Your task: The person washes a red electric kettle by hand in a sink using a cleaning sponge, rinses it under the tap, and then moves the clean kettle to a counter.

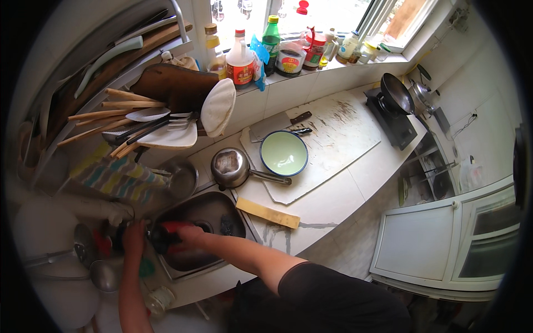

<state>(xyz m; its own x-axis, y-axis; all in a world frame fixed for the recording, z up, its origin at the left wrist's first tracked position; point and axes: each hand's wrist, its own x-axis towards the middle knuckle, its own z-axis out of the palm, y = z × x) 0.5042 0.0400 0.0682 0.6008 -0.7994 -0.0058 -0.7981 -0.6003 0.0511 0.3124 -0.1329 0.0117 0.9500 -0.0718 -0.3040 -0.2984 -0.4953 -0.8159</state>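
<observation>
My right hand [192, 237] reaches over the sink [225, 204] and grips a red-and-black object [166, 237], whose exact kind is too dark to tell. Beside the sink's left rim, my left hand [134, 238] is near the wall pipe fitting [118, 215]; its fingers are blurred, and I cannot tell whether they hold anything. A dark crumpled item [227, 224] lies in the basin by the drain [204, 226]. Just behind the sink, a steel saucepan [230, 167] rests upside down with its handle pointing right.
On the counter are a yellow strip [267, 212], a pale green bowl [284, 153], a cleaver [270, 126] and a white cutting slab [341, 137]. A wok [396, 95] sits on the cooktop [393, 125]. Chopsticks and forks jut from a rack [166, 135]. Ladles [104, 274] hang left.
</observation>
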